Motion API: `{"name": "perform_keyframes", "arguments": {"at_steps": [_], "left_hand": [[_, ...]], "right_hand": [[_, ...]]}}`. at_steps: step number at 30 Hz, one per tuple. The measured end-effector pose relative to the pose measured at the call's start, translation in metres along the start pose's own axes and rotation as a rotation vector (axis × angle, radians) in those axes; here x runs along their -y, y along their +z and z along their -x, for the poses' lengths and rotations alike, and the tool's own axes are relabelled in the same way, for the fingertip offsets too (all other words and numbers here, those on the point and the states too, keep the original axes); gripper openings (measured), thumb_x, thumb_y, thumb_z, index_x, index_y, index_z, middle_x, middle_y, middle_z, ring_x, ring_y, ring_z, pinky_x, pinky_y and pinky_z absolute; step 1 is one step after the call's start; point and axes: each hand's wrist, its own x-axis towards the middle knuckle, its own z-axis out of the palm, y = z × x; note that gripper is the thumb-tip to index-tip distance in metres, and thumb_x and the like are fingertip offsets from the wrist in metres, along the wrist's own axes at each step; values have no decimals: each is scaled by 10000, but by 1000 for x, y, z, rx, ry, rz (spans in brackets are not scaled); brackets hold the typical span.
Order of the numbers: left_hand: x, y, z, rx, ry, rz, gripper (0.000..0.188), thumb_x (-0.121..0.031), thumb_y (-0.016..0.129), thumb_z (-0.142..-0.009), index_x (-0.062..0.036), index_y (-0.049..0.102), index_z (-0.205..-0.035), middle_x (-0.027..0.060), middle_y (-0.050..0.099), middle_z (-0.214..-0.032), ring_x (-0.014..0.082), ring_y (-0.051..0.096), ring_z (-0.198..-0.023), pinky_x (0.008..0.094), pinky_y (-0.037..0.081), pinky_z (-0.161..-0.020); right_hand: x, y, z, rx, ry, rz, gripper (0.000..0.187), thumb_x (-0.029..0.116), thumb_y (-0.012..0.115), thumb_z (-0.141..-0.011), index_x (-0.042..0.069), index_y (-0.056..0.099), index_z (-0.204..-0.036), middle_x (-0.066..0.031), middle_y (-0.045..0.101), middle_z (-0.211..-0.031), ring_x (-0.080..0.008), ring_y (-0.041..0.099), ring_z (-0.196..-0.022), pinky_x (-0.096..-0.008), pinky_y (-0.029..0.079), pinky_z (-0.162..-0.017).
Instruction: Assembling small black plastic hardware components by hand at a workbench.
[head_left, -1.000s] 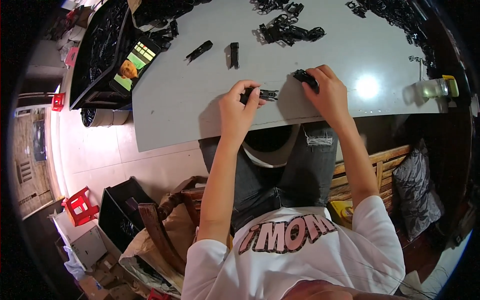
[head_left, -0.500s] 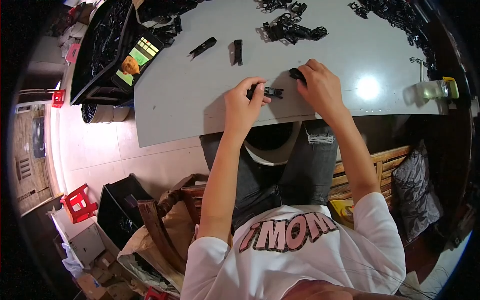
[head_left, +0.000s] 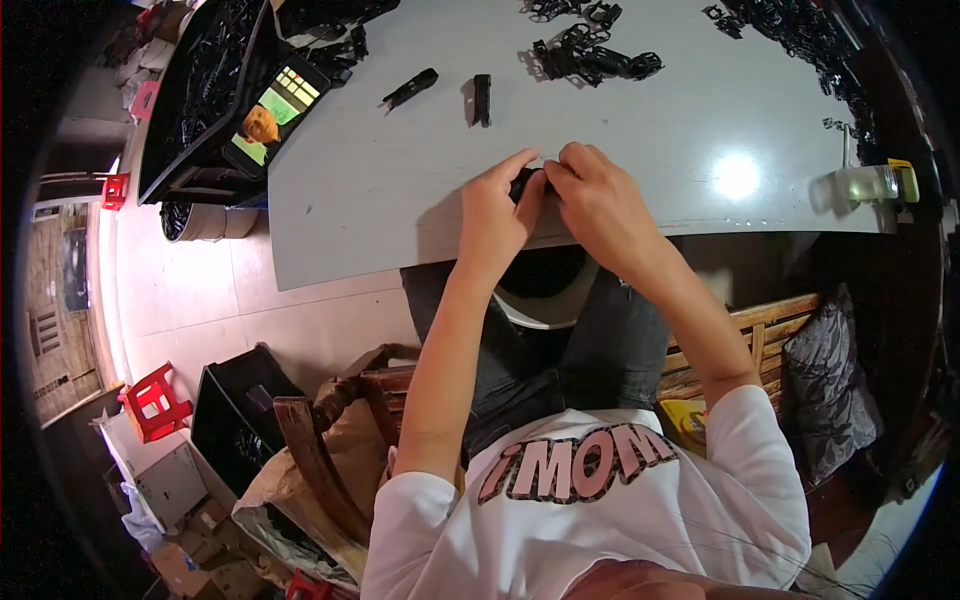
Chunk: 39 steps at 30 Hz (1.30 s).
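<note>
Both hands meet at the near edge of the grey table (head_left: 370, 200). My left hand (head_left: 495, 215) and my right hand (head_left: 600, 205) pinch one small black plastic part (head_left: 524, 183) between their fingertips, just above the tabletop. Most of the part is hidden by the fingers. Two loose black parts lie farther back: a slanted one (head_left: 410, 88) and an upright one (head_left: 482, 98). A heap of black parts (head_left: 590, 60) sits beyond my right hand.
A phone with a lit screen (head_left: 272, 115) leans on a black tray (head_left: 205, 90) of parts at the left. More black parts (head_left: 800, 35) spread at the back right. A clear bottle (head_left: 870, 183) lies at the right edge. A wooden chair (head_left: 720, 345) and red stools (head_left: 155, 400) stand below.
My hands were apart, each on its own black part. They have come together at the table edge and now grip one part between them.
</note>
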Motion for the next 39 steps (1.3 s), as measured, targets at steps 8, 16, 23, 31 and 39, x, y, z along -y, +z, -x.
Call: {"name": "perform_keyframes", "arguments": {"at_steps": [8, 16, 23, 31, 39], "left_hand": [[-8, -11, 3, 120, -160, 343, 299, -52, 610, -852, -55, 593, -1151, 18, 591, -786, 56, 541, -585, 190, 406, -504], [-7, -9, 4, 35, -162, 494, 147, -141, 557, -916, -44, 593, -1020, -35, 496, -645, 34, 447, -511, 192, 362, -476], [8, -5, 5, 34, -6, 332, 126, -153, 581, -907, -29, 575, -886, -33, 527, -648, 34, 494, -555, 206, 400, -513], [-15, 9, -19, 80, -184, 618, 165, -68, 593, -857, 11, 575, -1001, 34, 605, -820, 93, 561, -598, 235, 457, -574], [-21, 27, -36, 157, -190, 440, 213, -127, 693, -819, -5, 625, -979, 34, 631, -845, 120, 578, -654, 246, 455, -581]], "right_hand": [[-22, -8, 5, 206, 510, -807, 216, 149, 704, -796, -21, 583, -852, -7, 541, -704, -92, 487, -602, -254, 414, -540], [-57, 6, -29, -189, 205, -371, 211, 202, 697, -809, 24, 613, -884, -39, 592, -760, -114, 528, -614, -269, 422, -539], [-108, 24, -78, -188, 261, 333, 134, 127, 607, -826, 37, 612, -924, -141, 609, -884, -383, 582, -754, -436, 477, -663], [-76, 7, -23, -233, 492, -1296, 124, -33, 594, -812, 31, 667, -890, -57, 627, -993, -131, 588, -911, -252, 464, -760], [-63, -4, 0, -215, 504, -1387, 271, -75, 551, -810, 1, 639, -1055, -38, 564, -1117, -131, 566, -908, -241, 477, -667]]}}
